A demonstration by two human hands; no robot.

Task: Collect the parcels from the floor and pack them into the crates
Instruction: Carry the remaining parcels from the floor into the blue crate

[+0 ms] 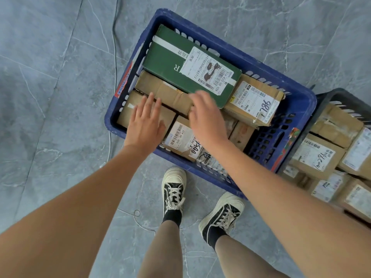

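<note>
A blue plastic crate [301,97] stands on the floor in front of me, filled with parcels. A large green box [168,59] with a white shipping label lies on top at the back. Brown cardboard parcels [160,87] fill the front and right side. My left hand [145,123] hovers flat over the front-left brown parcel, fingers spread, holding nothing. My right hand [206,117] is over the middle of the crate near the green box's front edge, fingers loosely curled down; nothing is seen in it.
A second, dark crate [341,97] packed with brown labelled parcels adjoins the blue one at the right. A thin cable [114,57] runs along the grey marble floor left of the crate. My two feet in black-and-white sneakers [173,187] stand just before the crate.
</note>
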